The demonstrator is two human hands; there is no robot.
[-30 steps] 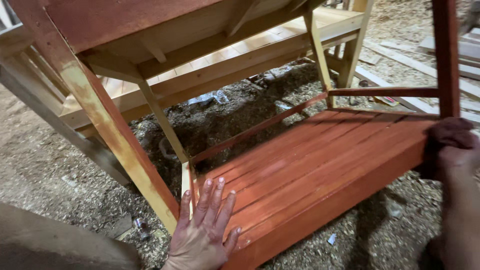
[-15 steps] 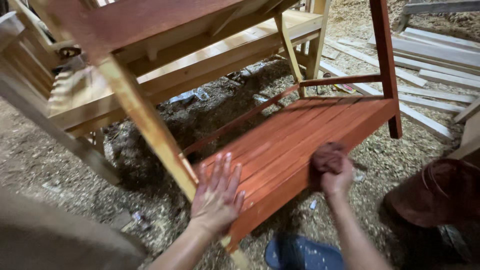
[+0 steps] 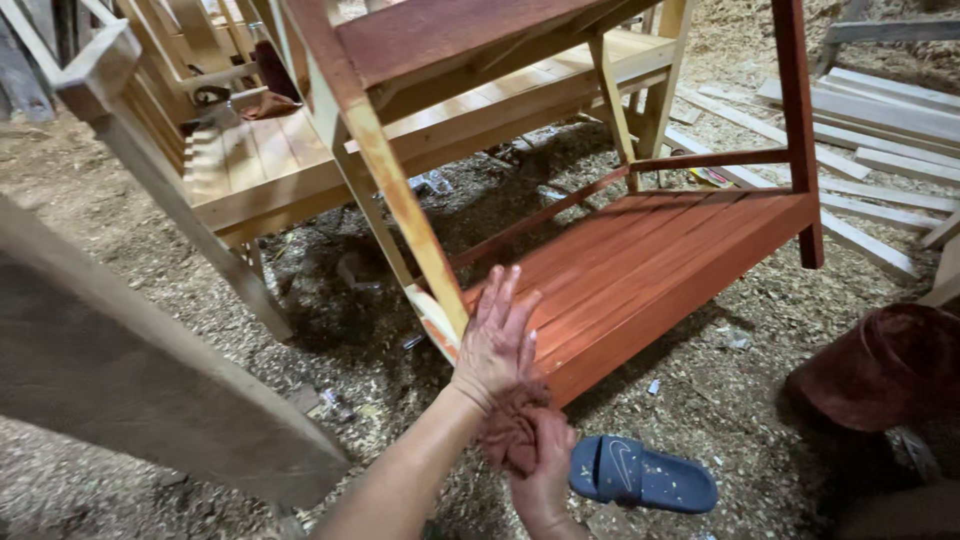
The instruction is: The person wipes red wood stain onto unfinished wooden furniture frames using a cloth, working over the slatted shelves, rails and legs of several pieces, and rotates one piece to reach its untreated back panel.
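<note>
Our left hand [image 3: 497, 335] lies flat and open, fingers spread, on the near corner of the red slatted shelf [image 3: 640, 265], just beside the front leg [image 3: 395, 190]. That leg is red on its top part and bare yellow wood lower down. Our right hand [image 3: 540, 480] is closed around a red-stained rag [image 3: 512, 425], and the rag sits against our left wrist, just off the edge of the shelf. The shelf is the low part of a wooden frame that stands tilted on the sawdust floor [image 3: 330, 330].

We think a few things could go wrong. The stain may be wet, so our flat hand could leave a mark on the slats or come away red. The frame leans, so a hard push on that corner could make it slip on the loose sawdust. The rag could drop into the dust and pick up bits that scratch or spoil the red coat. A blue sandal [image 3: 645, 473] and a dark red tub [image 3: 885, 365] sit near our feet, so we could trip or knock the tub.
</note>
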